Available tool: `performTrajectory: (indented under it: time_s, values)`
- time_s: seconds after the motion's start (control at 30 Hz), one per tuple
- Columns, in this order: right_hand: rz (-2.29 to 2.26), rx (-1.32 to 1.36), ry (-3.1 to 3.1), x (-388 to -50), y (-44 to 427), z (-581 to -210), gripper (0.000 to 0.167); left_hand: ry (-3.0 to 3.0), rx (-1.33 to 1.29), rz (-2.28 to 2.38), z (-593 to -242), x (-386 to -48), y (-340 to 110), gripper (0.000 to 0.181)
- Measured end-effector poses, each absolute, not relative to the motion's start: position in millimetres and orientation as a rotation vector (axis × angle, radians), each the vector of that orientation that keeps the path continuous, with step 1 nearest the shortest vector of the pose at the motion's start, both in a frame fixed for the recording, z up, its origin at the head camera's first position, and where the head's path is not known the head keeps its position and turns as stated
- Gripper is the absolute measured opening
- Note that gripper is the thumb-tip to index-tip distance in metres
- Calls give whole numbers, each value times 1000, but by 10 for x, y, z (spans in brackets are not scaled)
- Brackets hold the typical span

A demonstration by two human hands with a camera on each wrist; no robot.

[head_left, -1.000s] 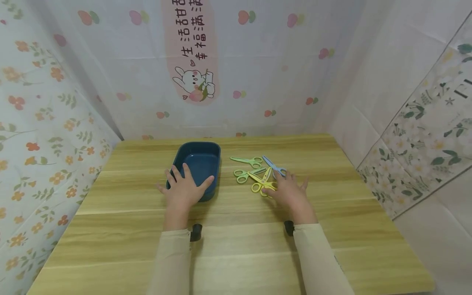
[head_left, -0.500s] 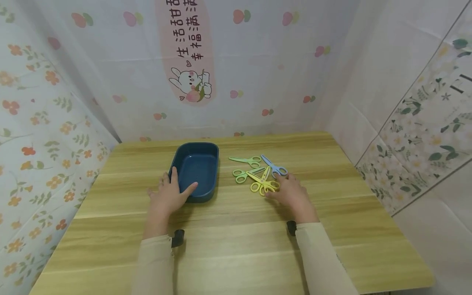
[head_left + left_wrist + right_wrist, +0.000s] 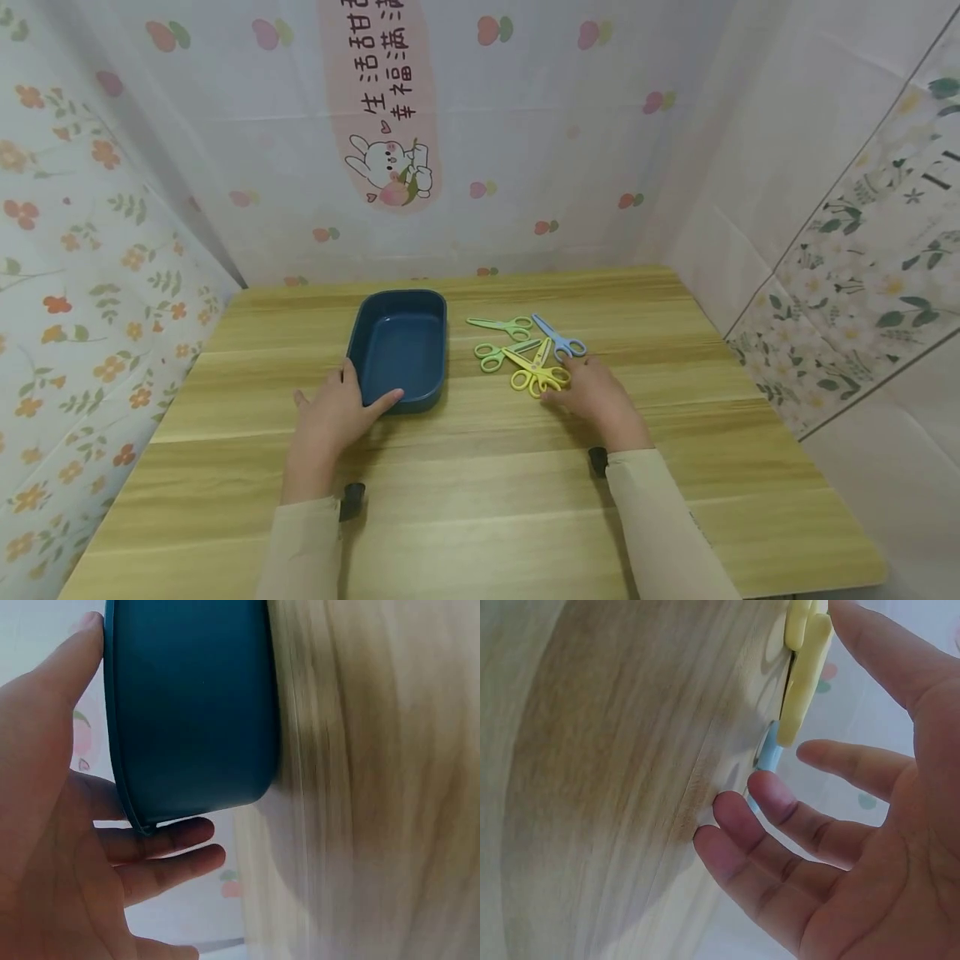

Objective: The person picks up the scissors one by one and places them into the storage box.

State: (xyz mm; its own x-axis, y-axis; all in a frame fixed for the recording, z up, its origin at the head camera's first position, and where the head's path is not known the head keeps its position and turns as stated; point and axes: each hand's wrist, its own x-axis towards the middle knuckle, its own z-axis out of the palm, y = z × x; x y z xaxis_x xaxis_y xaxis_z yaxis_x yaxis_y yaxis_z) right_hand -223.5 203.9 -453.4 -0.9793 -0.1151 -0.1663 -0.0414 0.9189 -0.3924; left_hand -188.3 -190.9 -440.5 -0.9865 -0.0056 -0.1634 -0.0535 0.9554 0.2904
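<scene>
The left hand (image 3: 328, 418) stands wide, touching the near-left corner of a dark-blue, deep rectangular tray (image 3: 407, 350). The right hand (image 3: 597, 400), loosely bent and holding nothing, sits beside flower-yellow plastic-handled scissors (image 3: 536, 367) on the wood-grain worktop (image 3: 480, 492). Farther lie blue scissors (image 3: 554, 336) and two pale-green pairs (image 3: 501, 326). All lie right of the tray; handling seems barely begun, every pair left.

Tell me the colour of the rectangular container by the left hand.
The rectangular container is dark teal blue; it shows best in the head view.
</scene>
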Motion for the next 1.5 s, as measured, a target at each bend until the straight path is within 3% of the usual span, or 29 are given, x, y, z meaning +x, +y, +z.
performTrajectory:
  time_s: [0.5, 0.87, 1.3, 1.5]
  values:
    - [-480, -121, 2915, -2227, 1996, -4515, 79, 2962, -97, 432, -4414, -1688, -1679, 123]
    - [-575, -171, 2859, -2271, 2019, -4536, 97, 3010, -29, 370, -4360, -1592, -1551, 118]
    - [-650, -215, 2808, -2312, 2006, -4484, 101, 2849, 137, 610, -4475, -1860, -1913, 138]
    - [-634, -192, 2806, -2312, 1953, -4509, 100, 2805, 162, 674, -4557, -1932, -1977, 137]
